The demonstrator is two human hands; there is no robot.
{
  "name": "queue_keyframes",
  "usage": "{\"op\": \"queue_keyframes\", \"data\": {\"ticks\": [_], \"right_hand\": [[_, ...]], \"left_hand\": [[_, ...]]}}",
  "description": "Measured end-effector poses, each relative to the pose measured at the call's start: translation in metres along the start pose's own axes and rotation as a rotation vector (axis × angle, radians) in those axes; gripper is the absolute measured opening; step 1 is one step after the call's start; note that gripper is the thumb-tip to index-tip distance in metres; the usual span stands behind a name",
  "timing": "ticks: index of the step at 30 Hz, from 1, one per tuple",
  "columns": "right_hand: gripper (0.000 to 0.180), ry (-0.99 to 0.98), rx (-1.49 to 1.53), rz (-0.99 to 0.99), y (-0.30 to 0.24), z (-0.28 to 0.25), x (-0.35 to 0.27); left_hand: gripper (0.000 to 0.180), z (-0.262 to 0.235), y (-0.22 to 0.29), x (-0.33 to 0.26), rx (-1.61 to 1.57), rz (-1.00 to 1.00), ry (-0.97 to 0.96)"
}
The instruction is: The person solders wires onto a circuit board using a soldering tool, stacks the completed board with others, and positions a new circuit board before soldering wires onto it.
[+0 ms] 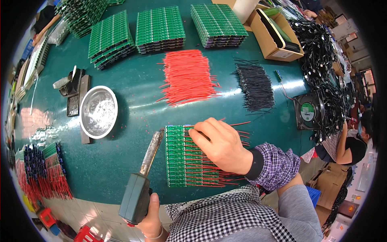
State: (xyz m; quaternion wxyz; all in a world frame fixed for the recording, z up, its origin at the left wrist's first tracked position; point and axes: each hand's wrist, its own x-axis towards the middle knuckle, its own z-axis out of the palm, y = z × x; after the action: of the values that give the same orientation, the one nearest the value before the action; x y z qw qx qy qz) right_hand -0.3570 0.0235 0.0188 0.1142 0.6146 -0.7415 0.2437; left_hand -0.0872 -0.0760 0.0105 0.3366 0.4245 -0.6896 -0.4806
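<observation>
Soldering iron [136, 197], lower centre: left hand [152, 218] clasps its handle; likely stiff, tip best avoided. Circuit board [175, 161] with red wires [209, 167], centre: probably light, fragile; take by edges. Right hand [221, 144] over it: fingers bunched, whether gripping cannot tell.

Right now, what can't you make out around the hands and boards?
All in the head view:
Right hand: blocks part of the green panel and red wires; whether it pinches one is unclear.
Left hand: grip mostly hidden behind the soldering gun.
Gun tip: too small to tell whether it touches the panel.
Upper-left board stack: cut off by the top edge.
</observation>
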Motion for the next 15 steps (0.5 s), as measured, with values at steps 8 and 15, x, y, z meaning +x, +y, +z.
{"op": "queue_keyframes", "data": {"ticks": [8,15], "right_hand": [[0.027,0.03,0.073,0.01,-0.005,0.003,-0.008],[0.027,0.011,0.053,0.005,-0.004,0.005,-0.008]], "left_hand": [[0.038,0.007,0.021,-0.004,-0.02,-0.27,0.02],[0.025,0.016,0.031,0.007,0.052,-0.129,-0.065]]}}
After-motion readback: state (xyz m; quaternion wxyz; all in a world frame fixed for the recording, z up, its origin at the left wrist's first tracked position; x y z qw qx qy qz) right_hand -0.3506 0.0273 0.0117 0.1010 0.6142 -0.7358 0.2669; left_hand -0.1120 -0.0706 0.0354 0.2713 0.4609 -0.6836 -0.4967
